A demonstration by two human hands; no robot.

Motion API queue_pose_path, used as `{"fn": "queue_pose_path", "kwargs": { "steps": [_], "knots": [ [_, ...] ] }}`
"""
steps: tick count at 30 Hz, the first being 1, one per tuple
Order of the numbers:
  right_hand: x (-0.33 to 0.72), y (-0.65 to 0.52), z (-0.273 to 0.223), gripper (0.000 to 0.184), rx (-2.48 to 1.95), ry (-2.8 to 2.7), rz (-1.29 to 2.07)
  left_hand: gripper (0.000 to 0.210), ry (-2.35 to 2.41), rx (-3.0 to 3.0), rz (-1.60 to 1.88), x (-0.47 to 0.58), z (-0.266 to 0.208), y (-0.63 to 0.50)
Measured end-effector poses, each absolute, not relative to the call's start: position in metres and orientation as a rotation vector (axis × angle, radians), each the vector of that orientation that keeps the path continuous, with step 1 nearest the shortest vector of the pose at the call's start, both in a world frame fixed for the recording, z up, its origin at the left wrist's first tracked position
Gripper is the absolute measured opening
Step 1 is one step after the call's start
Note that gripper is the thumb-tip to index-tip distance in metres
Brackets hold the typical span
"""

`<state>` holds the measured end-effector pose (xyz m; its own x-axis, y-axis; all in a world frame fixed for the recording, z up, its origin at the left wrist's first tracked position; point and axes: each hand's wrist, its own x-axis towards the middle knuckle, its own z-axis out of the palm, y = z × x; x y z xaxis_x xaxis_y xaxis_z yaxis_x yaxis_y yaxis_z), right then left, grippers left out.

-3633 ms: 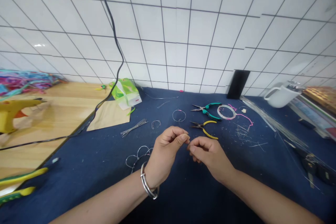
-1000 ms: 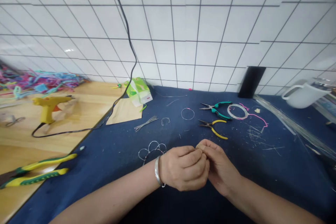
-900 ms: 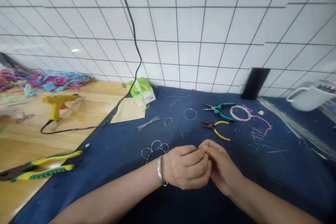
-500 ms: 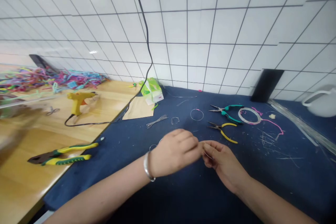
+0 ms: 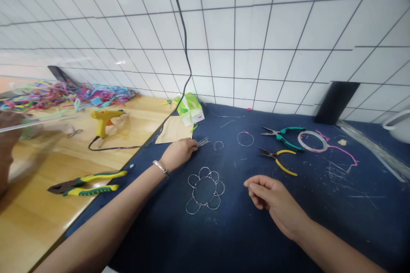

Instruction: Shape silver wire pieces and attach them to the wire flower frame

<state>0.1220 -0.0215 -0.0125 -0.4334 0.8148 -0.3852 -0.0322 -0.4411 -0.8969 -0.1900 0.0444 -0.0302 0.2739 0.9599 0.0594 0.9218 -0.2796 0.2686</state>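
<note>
At the near end of a small bundle of straight metal wires (image 5: 203, 141), my left hand (image 5: 179, 152) has its fingers closed on them; how many it grips is hidden. My right hand (image 5: 270, 198) hovers over the dark blue cloth, thumb and fingertips pinched together; anything between them is too small to make out. Between the two hands lies a flower-shaped wire frame (image 5: 205, 190), a ring with several looped petals and small pink beads along it. Beyond it are curved wire pieces (image 5: 218, 145) and a thin wire ring (image 5: 245, 138) with a pink bit on top.
Teal-handled pliers (image 5: 282, 133), yellow-handled pliers (image 5: 278, 160) and a white spool ring (image 5: 312, 141) lie to the right. Larger pliers (image 5: 86, 182) and a yellow glue gun (image 5: 104, 121) are on the left. Another person's arm (image 5: 8, 149) shows at the left edge.
My hands were together; now my left hand has moved left and away to the wire bundle, uncovering the flower-shaped frame. My right hand stays roughly in place. The view has shifted slightly.
</note>
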Motion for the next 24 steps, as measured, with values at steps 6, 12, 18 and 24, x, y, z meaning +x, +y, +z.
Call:
{"fn": "queue_pose_path", "kwargs": {
  "steps": [6,12,18,24],
  "knots": [
    [0.123,-0.020,-0.015,0.016,-1.204,-1.231,1.935,0.016,1.762,2.363,0.283,-0.192,-0.030,0.041],
    [0.120,-0.019,-0.014,0.017,-1.244,-1.246,1.929,0.023,1.690,2.367,0.247,-0.199,-0.021,0.036],
    [0.119,-0.018,-0.016,0.018,-1.240,-1.297,1.927,0.021,1.684,2.366,0.231,-0.211,-0.015,0.054],
    [0.119,-0.019,-0.020,0.016,-1.241,-1.347,1.906,0.014,1.779,2.368,0.227,-0.216,-0.034,0.069]
  ]
}}
